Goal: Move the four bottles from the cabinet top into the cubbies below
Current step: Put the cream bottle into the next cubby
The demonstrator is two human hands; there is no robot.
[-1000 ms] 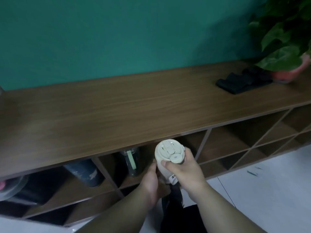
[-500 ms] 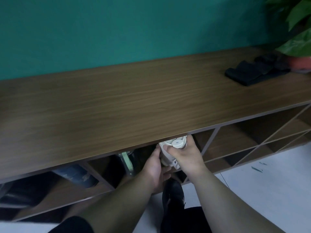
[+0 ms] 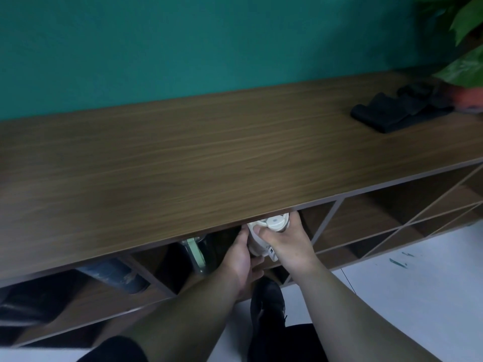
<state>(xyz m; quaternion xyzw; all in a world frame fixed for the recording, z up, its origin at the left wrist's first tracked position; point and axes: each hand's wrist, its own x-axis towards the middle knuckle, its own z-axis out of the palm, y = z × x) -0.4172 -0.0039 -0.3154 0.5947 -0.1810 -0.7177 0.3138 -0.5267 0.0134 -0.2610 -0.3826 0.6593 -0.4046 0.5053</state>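
Cream bottle (image 3: 261, 237) now pushed under cabinet top (image 3: 209, 163) front edge, gripped by right hand (image 3: 287, 244), cupped by left hand (image 3: 241, 259).

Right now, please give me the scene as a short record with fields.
held: white bottle, at the cubby mouth under the top edge
right hand: grips the bottle near its lid
left hand: supports the bottle's side
same cubby: clear bottle
left cubby: dark bottle
cabinet top: black cloth, plant pot

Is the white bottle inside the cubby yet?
Partly in. The white bottle is tucked under the cabinet top, held by both hands.
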